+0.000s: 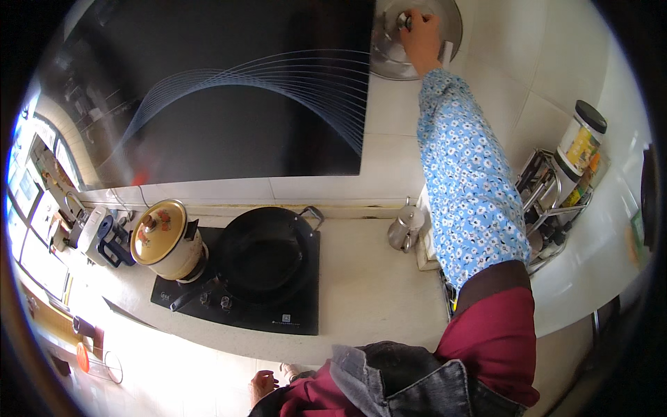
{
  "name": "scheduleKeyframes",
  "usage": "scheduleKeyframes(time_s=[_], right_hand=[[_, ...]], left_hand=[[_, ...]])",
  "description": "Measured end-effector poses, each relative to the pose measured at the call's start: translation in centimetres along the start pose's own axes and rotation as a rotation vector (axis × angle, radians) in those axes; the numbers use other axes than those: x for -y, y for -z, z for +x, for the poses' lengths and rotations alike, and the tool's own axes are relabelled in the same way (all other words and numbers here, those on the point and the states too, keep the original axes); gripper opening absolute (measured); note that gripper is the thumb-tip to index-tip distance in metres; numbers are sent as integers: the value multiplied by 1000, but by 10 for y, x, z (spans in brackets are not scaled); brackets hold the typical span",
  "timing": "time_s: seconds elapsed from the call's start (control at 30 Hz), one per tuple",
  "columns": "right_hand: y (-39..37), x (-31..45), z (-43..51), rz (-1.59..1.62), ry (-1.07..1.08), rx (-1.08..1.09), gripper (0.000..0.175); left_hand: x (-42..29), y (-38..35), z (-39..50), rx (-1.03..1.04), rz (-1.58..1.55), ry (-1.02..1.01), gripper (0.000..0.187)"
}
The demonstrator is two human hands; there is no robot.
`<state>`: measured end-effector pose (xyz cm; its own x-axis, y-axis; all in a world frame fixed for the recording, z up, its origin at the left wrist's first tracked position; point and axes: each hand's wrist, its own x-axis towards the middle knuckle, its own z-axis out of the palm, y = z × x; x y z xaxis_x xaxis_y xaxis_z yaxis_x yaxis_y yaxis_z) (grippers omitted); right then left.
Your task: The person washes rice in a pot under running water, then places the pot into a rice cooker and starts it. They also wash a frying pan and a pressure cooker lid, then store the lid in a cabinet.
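Observation:
My right hand (421, 43), in a blue floral oversleeve (469, 172), reaches up to the wall. Its fingers are around the knob (404, 21) of a large round metal pan lid (388, 60), which is upright against the tiles. Low at my side hangs my left hand (264, 384), fingers loosely curled and nothing seen in it. On the black cooktop (297, 320) before me rests a dark wok (263, 255), its long handle towards the front left. Beside it stands a cream enamel pot (180, 260) with a yellow flowered lid (159, 232).
A black range hood panel (234, 130) juts over the cooktop. Right of the wok, a small metal pot (406, 229) stands on the pale counter (365, 292). A wire rack (560, 211) holds jars and bottles at the right. Far left is a dark-handled jug (114, 242).

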<state>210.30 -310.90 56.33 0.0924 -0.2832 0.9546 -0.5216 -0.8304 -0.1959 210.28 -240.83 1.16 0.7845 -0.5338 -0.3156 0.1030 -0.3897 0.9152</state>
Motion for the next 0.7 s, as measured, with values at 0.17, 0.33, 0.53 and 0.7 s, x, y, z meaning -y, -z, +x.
scheduleKeyframes(time_s=[0.17, 0.33, 0.53, 0.7], right_hand=[[-30, -42, -6, -87, 158, -70, 47], [11, -39, -158, 57, 362, 54, 41], [89, 279, -533, 818, -750, 501, 32], [74, 558, -583, 1349, -563, 1182, 20]], left_hand=[[-22, 17, 1, -24, 38, 74, 16], [-22, 72, 8, -70, 215, -73, 21], [26, 194, -8, -81, 160, 61, 17], [37, 307, 5, -131, 268, -6, 17]])
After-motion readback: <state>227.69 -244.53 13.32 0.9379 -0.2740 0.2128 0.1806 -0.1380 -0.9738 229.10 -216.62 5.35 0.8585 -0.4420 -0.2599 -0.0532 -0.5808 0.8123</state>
